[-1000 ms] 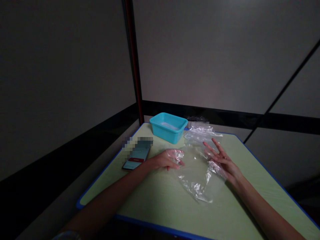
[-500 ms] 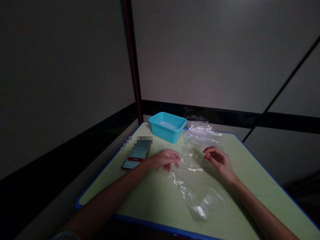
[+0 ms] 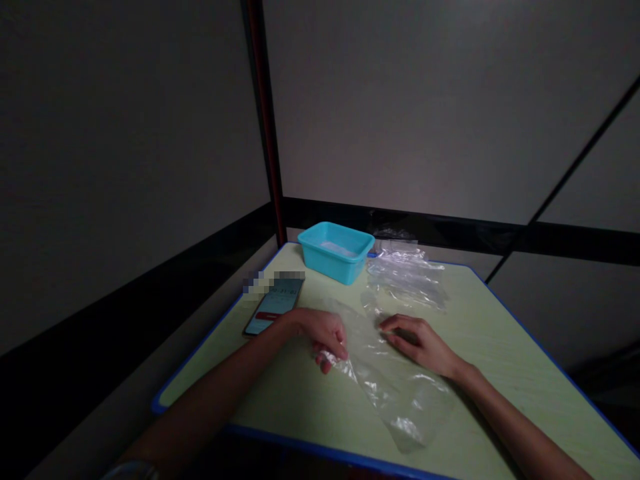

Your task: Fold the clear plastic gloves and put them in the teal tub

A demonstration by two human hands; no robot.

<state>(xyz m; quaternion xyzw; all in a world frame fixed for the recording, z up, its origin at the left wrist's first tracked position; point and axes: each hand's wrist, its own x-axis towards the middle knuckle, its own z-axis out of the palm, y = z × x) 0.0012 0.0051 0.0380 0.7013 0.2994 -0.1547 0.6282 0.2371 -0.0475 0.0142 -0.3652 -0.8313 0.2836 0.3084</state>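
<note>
A clear plastic bag (image 3: 380, 393) lies spread and creased across the table in front of me. My left hand (image 3: 327, 337) is closed in a pinch on the bag's left edge, bunching the film between thumb and fingers. Over the bag's upper right side, my right hand (image 3: 413, 341) rests low with its fingers stretched out and the thumb apart. The fingertips are at the film; whether they press on it I cannot tell.
A turquoise plastic basin (image 3: 333, 267) stands at the table's far corner. Right of it lies a pile of clear plastic bags (image 3: 407, 273). A phone (image 3: 274, 307) with a lit screen is beside my left forearm. The light green table (image 3: 505, 333) has a blue edge.
My left hand has come nearer and closed on the bag's edge. My right hand has moved left and down over the bag, which has shifted slightly.
</note>
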